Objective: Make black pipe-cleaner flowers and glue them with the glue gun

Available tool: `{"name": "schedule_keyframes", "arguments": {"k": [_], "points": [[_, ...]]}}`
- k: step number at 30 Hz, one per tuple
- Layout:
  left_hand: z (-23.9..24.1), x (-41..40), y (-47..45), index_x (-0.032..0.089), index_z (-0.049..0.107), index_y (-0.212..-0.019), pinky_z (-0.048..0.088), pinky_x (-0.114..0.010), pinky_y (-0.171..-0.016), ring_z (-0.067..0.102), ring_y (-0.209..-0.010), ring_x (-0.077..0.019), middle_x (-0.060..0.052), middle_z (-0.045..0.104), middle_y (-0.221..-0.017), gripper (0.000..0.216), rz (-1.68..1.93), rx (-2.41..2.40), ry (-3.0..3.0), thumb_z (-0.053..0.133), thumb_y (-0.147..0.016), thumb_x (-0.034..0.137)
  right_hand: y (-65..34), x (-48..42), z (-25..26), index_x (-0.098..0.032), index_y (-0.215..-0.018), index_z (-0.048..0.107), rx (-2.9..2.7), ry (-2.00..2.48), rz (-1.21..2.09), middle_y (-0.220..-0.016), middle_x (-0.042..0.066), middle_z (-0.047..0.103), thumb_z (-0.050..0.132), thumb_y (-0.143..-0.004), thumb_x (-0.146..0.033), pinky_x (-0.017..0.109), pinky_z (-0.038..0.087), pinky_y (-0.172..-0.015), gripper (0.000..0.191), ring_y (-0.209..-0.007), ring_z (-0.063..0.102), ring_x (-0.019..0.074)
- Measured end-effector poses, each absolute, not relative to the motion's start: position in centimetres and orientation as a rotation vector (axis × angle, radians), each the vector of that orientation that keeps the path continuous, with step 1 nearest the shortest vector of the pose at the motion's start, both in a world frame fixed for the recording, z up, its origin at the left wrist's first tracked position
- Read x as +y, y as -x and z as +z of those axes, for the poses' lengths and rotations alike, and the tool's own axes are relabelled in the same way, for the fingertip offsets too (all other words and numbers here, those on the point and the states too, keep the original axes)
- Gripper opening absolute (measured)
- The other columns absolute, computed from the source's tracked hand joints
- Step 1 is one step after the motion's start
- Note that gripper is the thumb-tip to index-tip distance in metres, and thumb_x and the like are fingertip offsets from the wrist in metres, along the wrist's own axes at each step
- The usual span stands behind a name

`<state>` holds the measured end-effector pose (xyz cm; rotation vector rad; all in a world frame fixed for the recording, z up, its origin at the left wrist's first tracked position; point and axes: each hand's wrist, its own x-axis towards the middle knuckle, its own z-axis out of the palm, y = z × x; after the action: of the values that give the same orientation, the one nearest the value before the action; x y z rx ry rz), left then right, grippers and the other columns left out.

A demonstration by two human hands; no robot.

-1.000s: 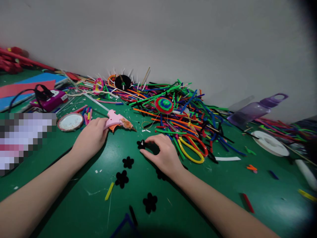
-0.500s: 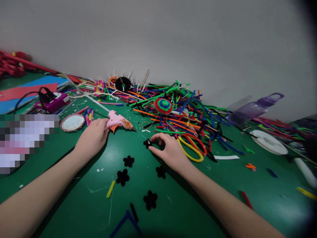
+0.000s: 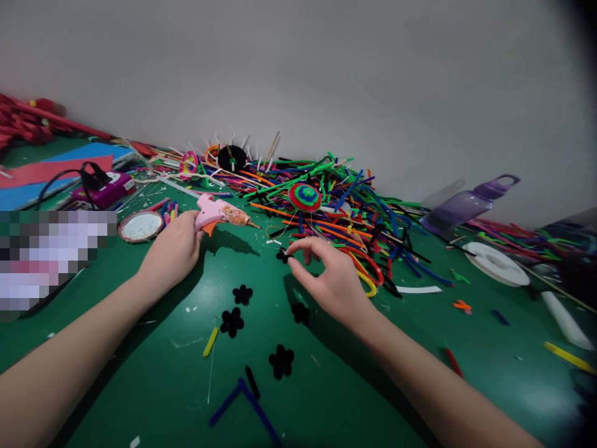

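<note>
My left hand (image 3: pixel 176 252) is wrapped round the handle of a pink glue gun (image 3: pixel 209 213) with an orange trigger. Its nozzle, crusted with brown glue, points right and hangs above the table, casting a shadow. My right hand (image 3: pixel 333 280) has thumb and forefinger brought together at the right edge of a small black flower (image 3: pixel 281 255); the fingertips partly cover it. Below lie more black flower shapes, among them one (image 3: pixel 242 294) to the left, one (image 3: pixel 300 313) under my right hand, and a bigger one (image 3: pixel 282 361) nearer me.
A heap of coloured pipe cleaners (image 3: pixel 321 180) runs along the wall, with a red, green and blue coiled disc (image 3: pixel 305 198) on it. Scissors (image 3: pixel 368 283) lie behind my right hand. A purple bottle (image 3: pixel 459 208), white spool (image 3: pixel 497 264), round white lid (image 3: pixel 140 227) and purple power block (image 3: pixel 106 191) surround the area.
The glue gun has lifted, its nozzle now clear of the table. My right thumb and forefinger have drawn closer together at the black flower. The view has shifted slightly.
</note>
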<state>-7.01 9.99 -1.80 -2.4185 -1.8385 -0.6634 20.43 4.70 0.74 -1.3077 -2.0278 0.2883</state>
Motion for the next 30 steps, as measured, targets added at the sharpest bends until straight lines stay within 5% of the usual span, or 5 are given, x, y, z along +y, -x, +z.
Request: {"name": "schedule_keyframes", "arguments": {"k": [6, 10, 22, 30], "points": [[0.7, 9.0, 6.2, 0.011, 0.047, -0.116, 0.052, -0.044, -0.071, 0.066, -0.082, -0.0320, -0.017, 0.065, -0.096, 0.035, -0.499, -1.991, 2.356, 0.033, -0.090, 0.030, -17.9, 1.6, 0.4, -0.016, -0.113, 0.068, -2.529, 0.839, 0.384, -0.115, 0.008, 0.074, 0.051, -0.096, -0.022, 0.038, 0.051, -0.097, 0.024, -0.109, 0.067, 0.0218], [1.6, 8.4, 6.2, 0.014, 0.051, -0.103, 0.050, -0.042, -0.068, 0.065, -0.080, -0.0310, -0.015, 0.064, -0.089, 0.026, -0.451, -2.005, 2.354, 0.033, -0.089, 0.028, -17.3, 0.5, -1.3, -0.004, -0.131, 0.058, -2.680, 0.800, 0.233, -0.138, 0.017, 0.059, 0.050, -0.098, -0.040, 0.043, 0.040, -0.115, 0.050, -0.131, 0.054, 0.0271], [-0.2, 8.4, 8.3, 0.015, 0.052, -0.102, 0.051, -0.045, -0.073, 0.063, -0.085, -0.0312, -0.016, 0.063, -0.093, 0.029, -0.591, -2.025, 2.335, 0.035, -0.087, 0.033, -17.9, -0.1, -1.9, 0.007, -0.148, 0.030, -2.793, 1.241, 0.384, -0.157, 0.027, 0.019, 0.046, -0.078, -0.082, 0.051, 0.025, -0.122, 0.115, -0.149, 0.019, 0.0356], [-0.9, 8.2, 7.9, 0.018, 0.049, -0.095, 0.051, -0.040, -0.070, 0.063, -0.083, -0.0279, -0.014, 0.064, -0.091, 0.019, -0.596, -1.920, 2.404, 0.035, -0.089, 0.030, -18.4, 0.3, -0.7, 0.001, -0.149, 0.034, -2.732, 1.179, 0.530, -0.156, 0.024, 0.026, 0.043, -0.082, -0.080, 0.051, 0.018, -0.124, 0.106, -0.149, 0.023, 0.0324]]}}
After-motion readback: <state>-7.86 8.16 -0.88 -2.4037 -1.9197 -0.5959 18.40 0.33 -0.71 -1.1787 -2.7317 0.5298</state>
